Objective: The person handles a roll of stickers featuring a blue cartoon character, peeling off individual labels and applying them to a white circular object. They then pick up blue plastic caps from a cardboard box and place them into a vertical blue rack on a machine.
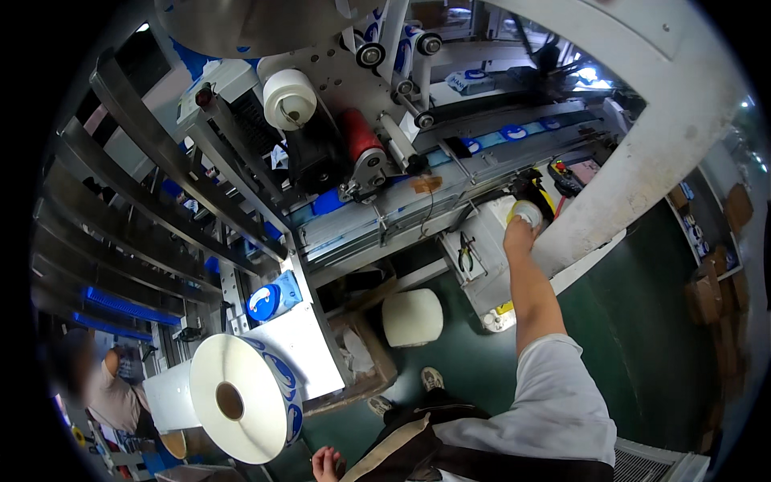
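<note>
At the end of my outstretched right arm, my right hand (520, 234) is closed on a roll of tape (528, 212) with a yellowish rim, over the machine's pale metal shelf (491, 281). Pliers (465, 254) with dark and yellow-green handles lie on that shelf, to the left of the hand. Low in the view, my left hand (327, 465) hangs by my body with loosely bent fingers, partly cut off by the lower edge; nothing shows in it. Nearest to it is a large white label roll (230, 400) with blue printed labels along its side.
Blue-and-white packs (275, 299) sit at the machine's near end. A conveyor (434, 193) runs beneath rollers, including a red one (359, 132). Below stand a cream stool (412, 316) and a cardboard box (373, 361). Another person (116, 394) is at far left.
</note>
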Tool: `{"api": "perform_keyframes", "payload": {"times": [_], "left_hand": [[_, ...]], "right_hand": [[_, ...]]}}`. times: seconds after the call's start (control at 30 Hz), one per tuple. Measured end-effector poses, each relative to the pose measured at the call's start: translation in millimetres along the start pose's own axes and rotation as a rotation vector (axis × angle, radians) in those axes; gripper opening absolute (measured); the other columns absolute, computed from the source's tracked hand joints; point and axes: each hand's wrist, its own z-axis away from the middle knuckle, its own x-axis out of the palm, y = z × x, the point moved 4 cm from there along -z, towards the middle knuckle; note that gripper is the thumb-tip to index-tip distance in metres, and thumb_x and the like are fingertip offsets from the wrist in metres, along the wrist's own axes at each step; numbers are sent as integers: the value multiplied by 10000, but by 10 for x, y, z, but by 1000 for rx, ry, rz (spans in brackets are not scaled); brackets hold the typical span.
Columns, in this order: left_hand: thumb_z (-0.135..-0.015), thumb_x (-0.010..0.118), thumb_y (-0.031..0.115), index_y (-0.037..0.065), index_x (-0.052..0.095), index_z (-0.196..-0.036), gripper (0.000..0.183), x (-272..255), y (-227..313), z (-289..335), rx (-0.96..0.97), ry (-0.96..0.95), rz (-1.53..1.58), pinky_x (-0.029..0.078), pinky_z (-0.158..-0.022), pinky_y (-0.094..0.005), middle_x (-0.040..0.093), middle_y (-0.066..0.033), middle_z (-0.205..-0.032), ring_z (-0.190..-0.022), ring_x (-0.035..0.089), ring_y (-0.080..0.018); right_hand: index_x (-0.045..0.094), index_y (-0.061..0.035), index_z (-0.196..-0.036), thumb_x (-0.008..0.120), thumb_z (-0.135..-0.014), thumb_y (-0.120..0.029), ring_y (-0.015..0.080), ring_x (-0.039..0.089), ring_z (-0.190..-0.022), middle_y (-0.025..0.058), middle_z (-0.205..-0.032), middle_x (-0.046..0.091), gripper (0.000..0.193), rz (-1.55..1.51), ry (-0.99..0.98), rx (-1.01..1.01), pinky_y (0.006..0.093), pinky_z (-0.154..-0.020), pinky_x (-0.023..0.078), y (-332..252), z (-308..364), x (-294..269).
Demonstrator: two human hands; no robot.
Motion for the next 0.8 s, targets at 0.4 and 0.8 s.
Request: {"api": "perform_keyframes", "payload": {"times": [0.4,0.8], "left_hand": [[-834,625,55,11,641,-1022,194,2703,2205,562,994,-659,-678,472,-832,-335,611,-122,-1016,-945,584,-255],[-850,571,34,-7,604,-1070,226,2736,2460,563,938,-706,-504,490,-788,-261,534,-107,-1075,-929,570,-173]], "right_hand": [[562,-16,-1117,561,-949,-204,92,577,-885,38,-964,638,253,-1209,-1025,-906,265,-776,465,-978,1873,-1473],[562,-14,-1117,580,-914,-235,244,624,-937,135,-989,642,301,-1028,-796,-1187,333,-796,474,-1245,2759,-2209]]}}
